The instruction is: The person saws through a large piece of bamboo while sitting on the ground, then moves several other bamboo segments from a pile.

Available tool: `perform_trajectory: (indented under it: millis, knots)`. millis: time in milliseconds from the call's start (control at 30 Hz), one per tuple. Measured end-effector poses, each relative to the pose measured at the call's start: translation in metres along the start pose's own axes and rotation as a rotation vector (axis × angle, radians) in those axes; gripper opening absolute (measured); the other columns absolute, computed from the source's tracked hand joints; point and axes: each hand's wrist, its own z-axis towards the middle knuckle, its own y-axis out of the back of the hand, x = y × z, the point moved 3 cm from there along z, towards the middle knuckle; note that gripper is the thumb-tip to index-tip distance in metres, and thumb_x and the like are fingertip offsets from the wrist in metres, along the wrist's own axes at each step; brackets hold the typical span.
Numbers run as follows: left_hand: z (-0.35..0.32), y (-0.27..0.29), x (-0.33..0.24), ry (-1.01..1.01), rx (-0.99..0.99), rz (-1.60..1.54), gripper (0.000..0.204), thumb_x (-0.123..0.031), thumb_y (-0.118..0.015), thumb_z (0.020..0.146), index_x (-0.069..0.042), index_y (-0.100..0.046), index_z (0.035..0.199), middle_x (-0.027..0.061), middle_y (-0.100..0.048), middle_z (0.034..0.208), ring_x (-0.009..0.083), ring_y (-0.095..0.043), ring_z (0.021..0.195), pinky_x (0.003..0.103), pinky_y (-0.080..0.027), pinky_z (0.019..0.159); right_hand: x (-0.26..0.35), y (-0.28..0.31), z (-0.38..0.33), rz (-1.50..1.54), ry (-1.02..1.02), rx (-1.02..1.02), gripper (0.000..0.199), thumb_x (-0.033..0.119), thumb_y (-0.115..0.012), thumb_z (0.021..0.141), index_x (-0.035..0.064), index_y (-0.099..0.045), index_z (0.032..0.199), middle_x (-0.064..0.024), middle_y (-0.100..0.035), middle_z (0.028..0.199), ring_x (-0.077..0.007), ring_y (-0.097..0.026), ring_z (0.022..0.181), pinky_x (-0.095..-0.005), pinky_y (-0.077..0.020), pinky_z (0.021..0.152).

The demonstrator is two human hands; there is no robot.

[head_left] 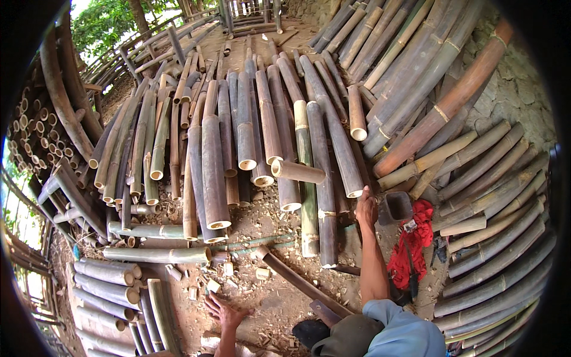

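My left hand (225,312) is spread low over the chip-strewn ground, its fingers apart and holding nothing. Just beyond its fingertips lies a small cut bamboo block (213,286). My right arm reaches forward, and the right hand (366,208) is closed beside the cut end of a long dark bamboo pole (336,140). Its fingertips are at the pole's rim; whatever the fist holds is hidden. Between my arms a brown bamboo length (297,278) slants back toward my legs. A short bamboo piece (300,172) lies across the poles ahead.
Many bamboo poles (244,125) fan out ahead. Curved stacks (493,250) line the right, near a red cloth (410,244) and a dark square-mouthed container (397,207). Cut lengths (107,285) lie at left. A stone wall (511,98) rises at far right.
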Motion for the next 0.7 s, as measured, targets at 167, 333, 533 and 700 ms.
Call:
perform_trajectory:
  millis: [167,333,533,700]
  knots:
    - [-0.002,0.002,-0.002,-0.02,0.002,-0.024,0.174,-0.048,-0.1,0.036,-0.012,0.019,0.158,0.0254,0.017,0.164,0.0377,0.016,0.154,0.058,0.002,0.122,0.003,0.009,-0.03,-0.113,0.15,0.003,0.066,0.056,-0.029,0.104,0.0017,-0.065,0.116,-0.0263,-0.068,0.112,-0.0475,-0.065,0.105,-0.0571,-0.0505,0.088]
    - [0.006,-0.001,0.006,-0.019,-0.011,-0.023,0.173,-0.047,-0.1,0.036,-0.012,0.019,0.158,0.027,0.017,0.164,0.0389,0.015,0.154,0.059,0.002,0.121,0.005,0.004,-0.038,-0.072,0.188,-0.03,0.054,0.049,-0.038,0.104,0.0007,-0.056,0.12,-0.0274,-0.068,0.106,-0.0468,-0.066,0.097,-0.0564,-0.0511,0.084]
    - [0.002,-0.003,0.003,-0.031,-0.018,-0.05,0.172,-0.042,-0.101,0.038,-0.012,0.019,0.158,0.0275,0.018,0.164,0.0394,0.015,0.153,0.06,0.003,0.121,-0.041,-0.018,-0.008,0.822,-0.379,0.121,0.028,0.035,-0.056,0.096,0.0086,-0.051,0.104,-0.0045,-0.055,0.073,-0.0144,-0.053,0.05,-0.0328,-0.0458,0.042]
    - [0.002,0.0,0.002,-0.014,-0.022,-0.027,0.171,-0.041,-0.101,0.04,-0.013,0.019,0.158,0.0273,0.018,0.164,0.0392,0.015,0.153,0.06,0.003,0.121,-0.055,-0.023,-0.006,1.135,-0.479,0.27,0.026,0.039,-0.058,0.096,0.0128,-0.055,0.098,-0.0012,-0.058,0.073,-0.0157,-0.055,0.055,-0.0342,-0.048,0.049]
